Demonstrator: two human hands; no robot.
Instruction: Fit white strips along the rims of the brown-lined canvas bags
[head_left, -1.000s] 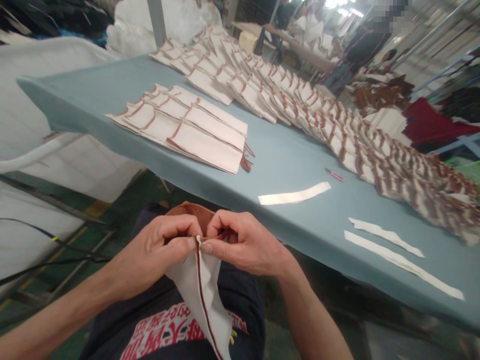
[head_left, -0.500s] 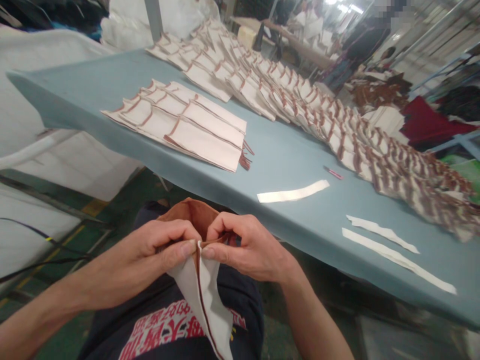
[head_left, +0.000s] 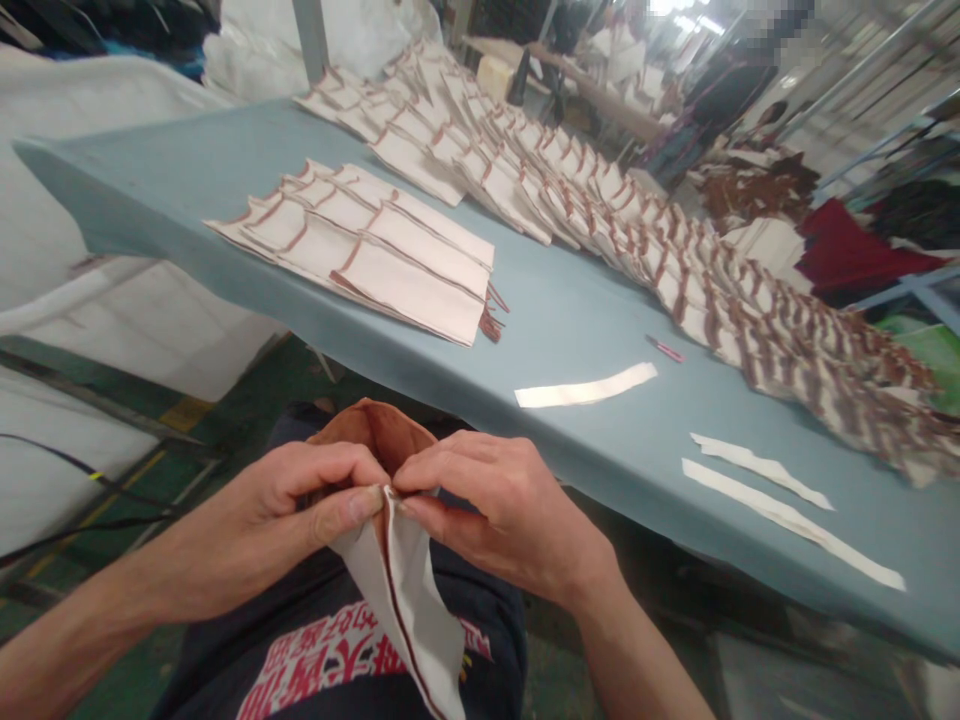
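Observation:
Over my lap I hold a cream fabric piece (head_left: 431, 590) with a brown inner side and a dark brown seam along its length. My left hand (head_left: 300, 525) pinches its upper edge between thumb and forefinger. Right beside it, my right hand (head_left: 499, 505) is closed at the same edge, its thumb and fingers pressed together on the fabric. The two hands nearly touch. A brown fabric part (head_left: 371, 430) of the piece bulges up behind my fingers. The exact edge under the fingertips is hidden.
A blue-green covered table (head_left: 570, 330) bears a stack of cream pieces with brown edging (head_left: 427, 250), a long row of similar pieces (head_left: 622, 220), a cream strip (head_left: 589, 388), two more strips (head_left: 791, 525) at right and small pink-handled snips (head_left: 665, 349). A person (head_left: 712, 100) stands behind.
My right hand has shifted slightly left, its fingers closing over the edge nearer my left fingertips. The brown strip that showed between its fingers is now covered. My left hand is almost unmoved.

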